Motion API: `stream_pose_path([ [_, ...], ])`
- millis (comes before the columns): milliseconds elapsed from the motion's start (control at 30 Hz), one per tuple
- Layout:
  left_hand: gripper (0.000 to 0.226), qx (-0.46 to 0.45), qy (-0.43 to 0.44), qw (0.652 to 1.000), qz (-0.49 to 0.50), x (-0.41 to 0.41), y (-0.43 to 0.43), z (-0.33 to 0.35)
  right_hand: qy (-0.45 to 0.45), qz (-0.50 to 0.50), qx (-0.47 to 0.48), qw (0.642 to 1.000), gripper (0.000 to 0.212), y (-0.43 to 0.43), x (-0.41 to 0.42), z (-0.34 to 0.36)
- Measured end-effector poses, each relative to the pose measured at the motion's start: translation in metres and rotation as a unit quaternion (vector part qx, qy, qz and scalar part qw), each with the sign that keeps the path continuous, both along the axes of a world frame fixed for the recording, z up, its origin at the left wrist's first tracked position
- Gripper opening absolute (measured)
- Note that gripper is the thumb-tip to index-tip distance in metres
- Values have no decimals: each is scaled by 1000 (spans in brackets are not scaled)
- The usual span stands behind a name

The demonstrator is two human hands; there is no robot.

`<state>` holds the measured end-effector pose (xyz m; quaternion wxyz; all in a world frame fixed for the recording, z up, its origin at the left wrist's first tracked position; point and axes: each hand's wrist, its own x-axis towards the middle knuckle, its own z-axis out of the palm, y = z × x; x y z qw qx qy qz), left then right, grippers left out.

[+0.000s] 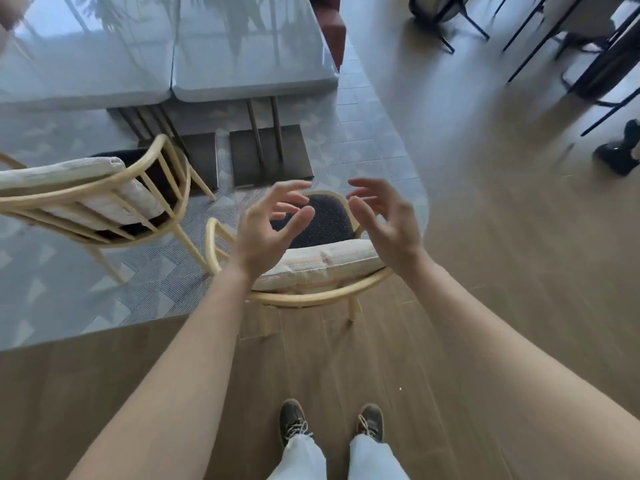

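I stand behind a pale wooden chair (313, 297) with a striped back cushion (329, 266) and a dark speckled seat (327, 220). My left hand (268, 230) hovers above the cushion's left end, fingers spread and loosely curled, holding nothing. My right hand (384, 220) hovers above the cushion's right end in the same loose pose, also holding nothing. Neither hand touches the chair.
A second matching chair (104, 199) stands to the left, by a glossy grey table (249, 57) on metal legs. Patterned carpet (86, 289) meets wooden floor (485, 237). Dark chair legs (554, 39) and another person's black shoe (620, 152) are at the far right.
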<state>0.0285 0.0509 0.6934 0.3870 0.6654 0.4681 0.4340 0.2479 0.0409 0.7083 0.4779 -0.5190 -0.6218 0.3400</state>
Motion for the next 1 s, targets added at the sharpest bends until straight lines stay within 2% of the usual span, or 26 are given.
stream_pose_path([
  [100,34,-108,100,989,1,9,-6,-60,-35,42,-104,993,42,1,13,-54],
  [167,27,-170,149,974,8,14,-12,-96,-77,88,-160,980,35,2,21,-90],
  [233,32,-213,201,956,8,17,-14,-123,-117,133,-200,963,28,4,25,-121],
  [367,46,-280,286,916,-17,17,-26,-157,-221,223,-241,918,31,5,29,-158],
  [433,50,-270,379,884,-37,20,-29,-167,-308,260,-228,886,41,8,29,-170],
  [500,47,-232,487,840,-66,27,-29,-174,-412,288,-212,838,48,9,28,-176],
  [600,38,-196,584,783,-87,36,-22,-183,-547,310,-190,754,44,16,22,-189],
  [667,34,-205,603,765,-96,39,-16,-187,-588,326,-197,714,44,23,15,-196],
  [767,33,-217,596,759,-147,35,-3,-188,-595,363,-229,680,47,40,8,-204],
  [933,16,-241,563,764,-203,27,7,-188,-587,386,-227,674,60,49,9,-211],
  [1000,18,-233,563,768,-198,26,16,-186,-582,388,-227,677,55,58,10,-203],
])
